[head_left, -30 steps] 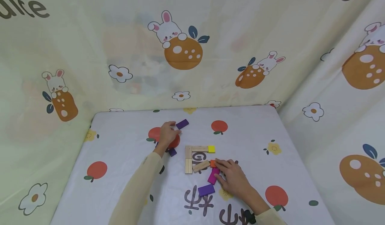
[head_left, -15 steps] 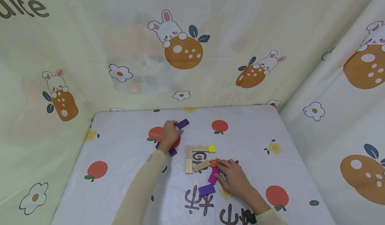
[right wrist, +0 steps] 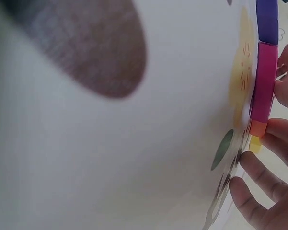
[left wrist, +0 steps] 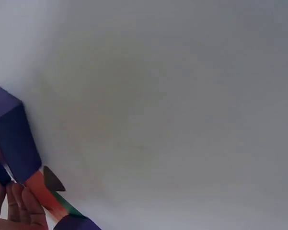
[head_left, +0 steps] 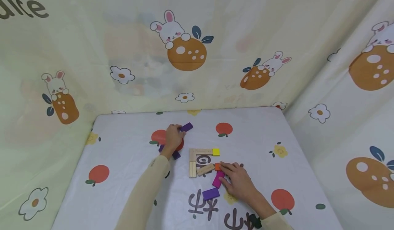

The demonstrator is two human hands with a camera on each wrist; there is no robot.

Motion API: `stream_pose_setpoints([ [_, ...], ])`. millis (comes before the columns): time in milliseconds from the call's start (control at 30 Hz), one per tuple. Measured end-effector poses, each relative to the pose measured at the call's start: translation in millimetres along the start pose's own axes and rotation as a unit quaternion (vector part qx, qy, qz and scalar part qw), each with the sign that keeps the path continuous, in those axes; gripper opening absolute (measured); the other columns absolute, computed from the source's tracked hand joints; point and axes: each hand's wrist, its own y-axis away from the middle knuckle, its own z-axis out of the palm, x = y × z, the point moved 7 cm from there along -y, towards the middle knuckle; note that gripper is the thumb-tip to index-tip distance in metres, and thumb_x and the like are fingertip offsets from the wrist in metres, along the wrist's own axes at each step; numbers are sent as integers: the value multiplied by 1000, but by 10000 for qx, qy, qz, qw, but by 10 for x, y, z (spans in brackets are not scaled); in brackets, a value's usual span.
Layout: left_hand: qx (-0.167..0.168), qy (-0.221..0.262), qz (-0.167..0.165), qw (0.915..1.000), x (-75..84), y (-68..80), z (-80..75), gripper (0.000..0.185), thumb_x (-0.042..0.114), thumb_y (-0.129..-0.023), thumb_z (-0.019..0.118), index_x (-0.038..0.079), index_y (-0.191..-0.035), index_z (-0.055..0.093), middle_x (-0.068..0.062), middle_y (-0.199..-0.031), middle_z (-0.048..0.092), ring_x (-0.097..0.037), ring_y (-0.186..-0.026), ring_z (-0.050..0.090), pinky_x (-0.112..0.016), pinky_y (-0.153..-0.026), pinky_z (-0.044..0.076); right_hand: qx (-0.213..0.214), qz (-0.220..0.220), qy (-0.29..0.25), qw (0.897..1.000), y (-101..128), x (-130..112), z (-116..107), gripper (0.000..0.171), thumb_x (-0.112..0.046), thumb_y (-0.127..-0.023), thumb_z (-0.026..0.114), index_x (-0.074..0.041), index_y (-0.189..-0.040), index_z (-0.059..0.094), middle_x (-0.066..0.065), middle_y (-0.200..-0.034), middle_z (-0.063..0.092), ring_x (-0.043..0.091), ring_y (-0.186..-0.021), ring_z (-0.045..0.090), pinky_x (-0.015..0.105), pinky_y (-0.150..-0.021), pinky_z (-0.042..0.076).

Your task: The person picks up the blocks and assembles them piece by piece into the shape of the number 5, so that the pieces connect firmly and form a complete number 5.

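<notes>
The left hand [head_left: 173,136] reaches to the far side of the table [head_left: 123,148], its fingertips curled round the near end of a purple block [head_left: 186,126] that lies flat with its long axis running from about 8 o'clock to 2 o'clock, the free end pointing up and right toward the backdrop. Another purple block [head_left: 176,155] peeks out at 6 o'clock of that hand, beside the wrist. The right hand [head_left: 238,182] rests flat with relaxed, spread fingers, its fingertips touching an orange block [head_left: 218,166] and the magenta block [head_left: 218,179]; the magenta one lies with its long axis from 7 to 1 o'clock. At 7 o'clock of it sits a third purple block [head_left: 210,193], long axis nearly level. At 11 o'clock of the right hand, wooden blocks [head_left: 193,162] form an L, capped at the right by a yellow block [head_left: 216,151], with one loose wooden block [head_left: 205,170] tilted inside the corner. The left wrist view shows the held block [left wrist: 12,136] up close at the frame's left edge, fingers [left wrist: 19,208] below it, a detail the head view is too small to give. The right wrist view shows the magenta block [right wrist: 264,81] edge-on, stacked in line with purple above and orange below, fingers [right wrist: 259,191] straight beside them; it shows none of the L.
</notes>
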Motion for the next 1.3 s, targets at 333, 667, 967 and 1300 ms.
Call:
stream_pose_setpoints([
  [333, 173, 311, 575, 9977, 45, 318, -200, 37, 17, -95, 79, 2, -129, 73, -18, -118, 72, -33, -109, 70, -47, -95, 61, -22, 32, 34, 10000, 9, -10, -9, 57, -42, -95, 78, -14, -144, 67, -1, -152, 64, 20, -119, 61, 44, -101, 58],
  [667, 300, 268, 1326, 9904, 284, 756, -528, 35, 21, -91, 84, 6, -121, 77, -13, -112, 75, -23, -92, 65, -30, -75, 51, 86, -90, 34, 9999, 8, -1, -27, 56, -40, -96, 77, -12, -143, 68, 1, -151, 65, 20, -116, 62, 43, -100, 59],
  [967, 27, 434, 1577, 9865, 474, 1203, -727, 37, 18, -88, 87, 7, -122, 78, -11, -110, 74, -21, -90, 63, -23, -73, 50, 243, -137, 38, 9996, 5, 22, -1, 56, -40, -95, 78, -13, -142, 68, 0, -150, 66, 20, -116, 63, 44, -101, 59],
  [1300, -536, 424, 1332, 9887, 378, 1642, -652, 37, 20, -89, 86, 13, -125, 78, -4, -108, 72, -20, -92, 61, -18, -68, 47, 217, -67, 46, 9997, 3, 30, 48, 55, -40, -95, 79, -14, -143, 68, -1, -150, 66, 19, -116, 62, 43, -101, 59],
])
